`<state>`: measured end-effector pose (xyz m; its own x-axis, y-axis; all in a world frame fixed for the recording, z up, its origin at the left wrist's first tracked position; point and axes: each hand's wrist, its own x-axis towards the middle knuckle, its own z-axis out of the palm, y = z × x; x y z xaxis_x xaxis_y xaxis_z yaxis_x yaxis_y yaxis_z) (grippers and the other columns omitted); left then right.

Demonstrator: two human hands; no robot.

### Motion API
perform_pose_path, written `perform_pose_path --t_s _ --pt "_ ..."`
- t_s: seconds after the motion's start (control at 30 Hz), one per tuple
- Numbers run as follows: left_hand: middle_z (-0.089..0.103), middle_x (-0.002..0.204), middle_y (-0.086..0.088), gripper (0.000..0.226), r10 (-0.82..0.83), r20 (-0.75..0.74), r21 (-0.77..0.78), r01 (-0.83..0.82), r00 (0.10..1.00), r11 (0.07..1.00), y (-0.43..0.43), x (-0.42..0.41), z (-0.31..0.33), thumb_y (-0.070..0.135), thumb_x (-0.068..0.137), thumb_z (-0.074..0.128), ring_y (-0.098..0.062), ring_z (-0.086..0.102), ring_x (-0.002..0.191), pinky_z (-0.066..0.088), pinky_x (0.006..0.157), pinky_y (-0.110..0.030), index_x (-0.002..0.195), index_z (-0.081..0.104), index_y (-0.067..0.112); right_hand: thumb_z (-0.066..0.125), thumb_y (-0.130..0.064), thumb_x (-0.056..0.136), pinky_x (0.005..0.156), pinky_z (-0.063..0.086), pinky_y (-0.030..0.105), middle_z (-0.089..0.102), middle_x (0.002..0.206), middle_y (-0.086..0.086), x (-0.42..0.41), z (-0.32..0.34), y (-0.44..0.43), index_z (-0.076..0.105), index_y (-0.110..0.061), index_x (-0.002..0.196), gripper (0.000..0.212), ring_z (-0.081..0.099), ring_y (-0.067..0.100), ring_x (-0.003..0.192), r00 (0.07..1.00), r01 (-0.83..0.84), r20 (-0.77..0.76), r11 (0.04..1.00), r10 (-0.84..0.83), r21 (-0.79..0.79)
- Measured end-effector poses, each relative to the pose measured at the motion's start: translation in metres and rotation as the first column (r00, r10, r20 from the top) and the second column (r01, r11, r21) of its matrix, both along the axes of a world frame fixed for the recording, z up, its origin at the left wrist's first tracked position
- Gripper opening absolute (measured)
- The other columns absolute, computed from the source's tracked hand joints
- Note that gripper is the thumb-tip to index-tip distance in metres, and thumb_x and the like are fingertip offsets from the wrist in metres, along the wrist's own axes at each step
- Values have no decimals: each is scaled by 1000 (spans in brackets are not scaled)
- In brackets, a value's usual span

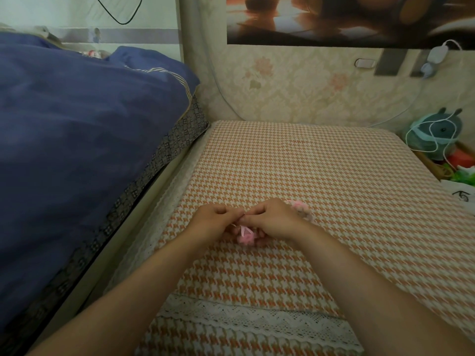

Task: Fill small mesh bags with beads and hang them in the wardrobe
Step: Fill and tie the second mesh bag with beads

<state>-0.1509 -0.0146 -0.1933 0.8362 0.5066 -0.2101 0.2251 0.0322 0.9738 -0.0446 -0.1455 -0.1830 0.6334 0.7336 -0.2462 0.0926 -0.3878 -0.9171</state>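
2 hands, left (213,219) and right (272,218), both in tight pinch on pink mesh bag (245,238)

Both hands (246,222) close together, pinching a pink mesh bag (246,237) over houndstooth cloth (321,181).

The cloth (321,176) on the desk is an orange-and-cream houndstooth, with a white lace trim (244,316) running across the near end. The little mesh bag (245,238) is pale pink, ribbon too. The quilt (77,129) on the bed is deep blue with a striped band (164,71) near one edge. It sits over a grey-brown sheet (177,140) in a tiny diamond-check print. Wallpaper (295,83) is cream damask with faded pink flowers. The plush toy (437,127) is teal, and the poster (334,21) is all amber and dark brown.
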Motion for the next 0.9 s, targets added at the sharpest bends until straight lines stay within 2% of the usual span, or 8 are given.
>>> perform_pose_path --t_s 0.07,0.13,0.27,0.33,0.43,0.57,0.73,0.9 --pt "73 76 -8 24 34 9 -13 -34 999 999 0 0 0 24 92 67 -12 66 62 58 59 -27 92 76 2 78 -17 87 57 60 36 62 66 12 2 -3 1 77 0 89 17 56 16 51 996 49 -81 999 -48 7" --pt "73 81 -12 22 66 1 -49 -65 998 997 1 1 0 21 94 63 -17 68 68 60 65 -32 92 75 2 76 -14 89 52 59 33 63 70 13 3 -4 1 74 2 90 17 55 18 51 981 95 -170 995 -93 7" --pt "71 93 -17 25 76 -20 -50 -77 997 996 5 1 2 -6 92 50 -23 70 82 61 65 -28 101 72 1 67 -11 96 52 59 34 62 70 13 7 -7 2 66 1 96 12 56 18 53 905 212 -386 977 -182 36" --pt "72 98 -10 25 28 -38 71 -25 999 997 5 -1 1 -5 90 58 -18 71 86 60 69 -24 107 72 6 62 -10 98 51 59 32 66 69 12 10 -9 3 66 1 99 11 58 18 54 868 249 -454 967 -201 48" --pt "73 98 1 33 -17 -64 275 34 998 961 6 -3 -6 23 76 83 -9 70 90 59 79 -24 108 71 20 58 -10 101 49 59 30 66 66 9 11 -14 7 65 1 101 13 59 15 51 817 300 -529 952 -230 50" --pt "73 86 8 27 31 -60 523 4 998 853 8 0 -13 36 79 80 -5 69 83 56 73 -21 98 75 18 53 -13 103 50 60 32 66 73 11 12 -19 9 63 -2 95 17 61 18 56 745 393 -605 918 -281 57" --pt "70 70 10 21 99 -76 651 -25 992 758 4 6 -8 43 84 73 -2 64 68 48 61 -22 81 77 23 57 -13 100 50 61 36 66 78 13 11 -19 7 63 1 100 16 64 22 57 718 502 -593 861 -365 78" --pt "69 65 9 26 149 -119 727 -16 982 687 0 13 -9 43 87 69 -3 62 63 47 59 -23 75 77 22 66 -2 92 56 63 38 69 91 19 5 -20 4 68 -1 94 2 68 24 60 772 562 -444 815 -455 141"
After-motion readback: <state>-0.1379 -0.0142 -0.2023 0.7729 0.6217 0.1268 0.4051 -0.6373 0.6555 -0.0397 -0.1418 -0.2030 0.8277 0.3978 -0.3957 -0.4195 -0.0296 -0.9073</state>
